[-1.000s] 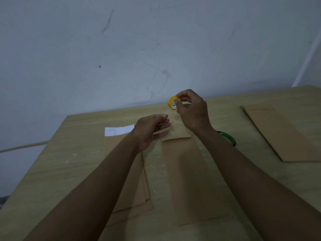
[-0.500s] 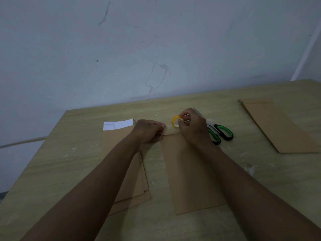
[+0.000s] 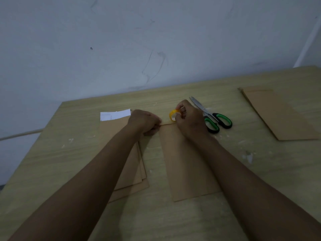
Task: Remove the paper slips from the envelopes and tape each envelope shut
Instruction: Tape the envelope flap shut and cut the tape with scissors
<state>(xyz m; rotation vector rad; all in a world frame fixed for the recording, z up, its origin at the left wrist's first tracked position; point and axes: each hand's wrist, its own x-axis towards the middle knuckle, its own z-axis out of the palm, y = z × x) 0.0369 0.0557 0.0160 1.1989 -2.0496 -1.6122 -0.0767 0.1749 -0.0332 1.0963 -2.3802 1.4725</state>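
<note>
A brown envelope (image 3: 187, 164) lies flat on the wooden table (image 3: 52, 162) in front of me. My right hand (image 3: 188, 119) grips a small yellow tape roll (image 3: 173, 115) just above the envelope's top edge. My left hand (image 3: 145, 121) has its fingers curled down at the envelope's top left corner; the fingertips are hidden, as is any tape end. Under my left forearm lies a stack of brown envelopes (image 3: 129, 169). A white paper slip (image 3: 115, 115) sticks out beyond the top of that stack.
Green-handled scissors (image 3: 212, 119) lie right of my right hand, blades pointing away. Another brown envelope pile (image 3: 278, 115) sits at the far right of the table. A grey wall rises behind the table's back edge.
Both hands came down from the air to the top edge of the middle envelope. The tape roll dropped with my right hand. The scissors came into full view.
</note>
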